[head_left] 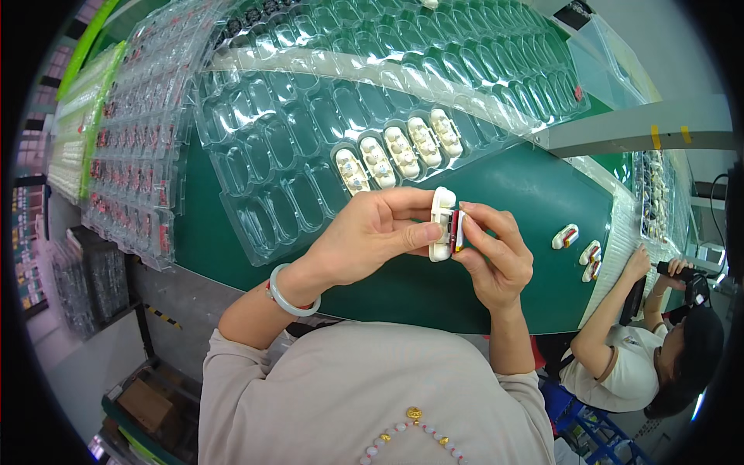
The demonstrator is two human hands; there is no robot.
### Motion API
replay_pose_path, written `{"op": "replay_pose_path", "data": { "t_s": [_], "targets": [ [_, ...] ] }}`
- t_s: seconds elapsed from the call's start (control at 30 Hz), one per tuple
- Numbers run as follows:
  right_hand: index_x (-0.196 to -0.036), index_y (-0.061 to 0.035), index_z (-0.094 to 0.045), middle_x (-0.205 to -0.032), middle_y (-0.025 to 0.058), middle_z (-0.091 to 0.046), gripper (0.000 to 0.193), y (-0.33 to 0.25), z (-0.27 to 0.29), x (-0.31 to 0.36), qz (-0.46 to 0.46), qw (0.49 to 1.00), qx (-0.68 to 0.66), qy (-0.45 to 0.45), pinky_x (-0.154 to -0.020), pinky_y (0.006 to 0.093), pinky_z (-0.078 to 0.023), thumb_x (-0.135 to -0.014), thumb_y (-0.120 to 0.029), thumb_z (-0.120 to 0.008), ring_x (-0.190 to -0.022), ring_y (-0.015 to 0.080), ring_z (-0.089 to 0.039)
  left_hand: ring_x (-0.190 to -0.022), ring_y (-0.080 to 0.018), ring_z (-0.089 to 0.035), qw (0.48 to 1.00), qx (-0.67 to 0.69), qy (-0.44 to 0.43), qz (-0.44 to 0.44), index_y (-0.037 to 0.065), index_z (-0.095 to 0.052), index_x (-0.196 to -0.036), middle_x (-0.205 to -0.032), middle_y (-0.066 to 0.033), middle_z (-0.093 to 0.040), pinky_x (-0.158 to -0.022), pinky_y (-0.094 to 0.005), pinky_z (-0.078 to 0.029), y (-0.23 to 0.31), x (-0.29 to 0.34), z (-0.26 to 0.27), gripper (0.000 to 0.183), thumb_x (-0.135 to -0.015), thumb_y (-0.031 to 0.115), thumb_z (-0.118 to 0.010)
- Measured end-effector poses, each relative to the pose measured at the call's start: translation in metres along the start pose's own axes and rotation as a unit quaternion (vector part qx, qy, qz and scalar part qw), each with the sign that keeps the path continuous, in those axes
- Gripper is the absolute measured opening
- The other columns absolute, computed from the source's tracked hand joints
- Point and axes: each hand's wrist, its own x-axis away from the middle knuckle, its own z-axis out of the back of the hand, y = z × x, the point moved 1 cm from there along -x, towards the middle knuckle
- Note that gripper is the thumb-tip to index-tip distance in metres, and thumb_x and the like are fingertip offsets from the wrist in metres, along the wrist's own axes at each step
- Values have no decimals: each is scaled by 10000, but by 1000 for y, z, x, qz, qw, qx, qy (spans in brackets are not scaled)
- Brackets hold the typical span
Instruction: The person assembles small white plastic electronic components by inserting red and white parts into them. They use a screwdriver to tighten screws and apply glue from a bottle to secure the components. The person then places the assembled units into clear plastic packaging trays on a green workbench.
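Observation:
Above the green table's near side, my left hand (360, 236) grips a white, oval plastic housing (442, 199) upright between thumb and fingers. My right hand (497, 256) pinches a small flat part (457, 231) with red and pale edges against the housing's right side. Whether the part sits inside the housing or only touches it, I cannot tell. Just beyond my hands, several white oval housings (401, 151) lie in a row in a clear plastic tray (232, 167) with oval pockets.
More clear trays (434, 39) cover the far table. Stacked trays with red parts (132, 155) stand at left. White pieces with red insides (565, 236) lie on the green table (387, 291) at right. A co-worker (620, 364) sits beyond them, under a grey beam (620, 133).

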Motion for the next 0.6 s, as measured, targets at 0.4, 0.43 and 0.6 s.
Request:
{"op": "replay_pose_path", "data": {
  "t_s": [0.4,0.43,0.6],
  "targets": [
    [-1035,10,-600,-1023,119,-652,432,-12,-11,2,146,969,190,54,-669,282,-445,-632,31,-754,-824,200,-606,-1102,-196,-546,956,-236,88,-151,-36,-370,-1326,-1219,-156,-539,-935,-311,-454,-12,5,-14,525,-851,6,-592],
    [-1047,16,-589,-1010,120,-656,441,-12,-12,2,148,968,194,56,-667,284,-446,-637,30,-754,-823,200,-607,-1086,-193,-556,946,-261,97,-169,-38,-384,-1314,-1201,-150,-550,-923,-307,-462,-12,5,-14,510,-851,8,-593],
    [-1037,-8,-574,-1105,163,-605,449,-7,-17,6,154,973,164,56,-723,310,-469,-642,-28,-787,-927,235,-596,-868,-191,-652,903,-300,125,-281,-60,-409,-1271,-960,-156,-629,-747,-291,-512,-20,3,-14,486,-864,112,-609]
  ]
}}
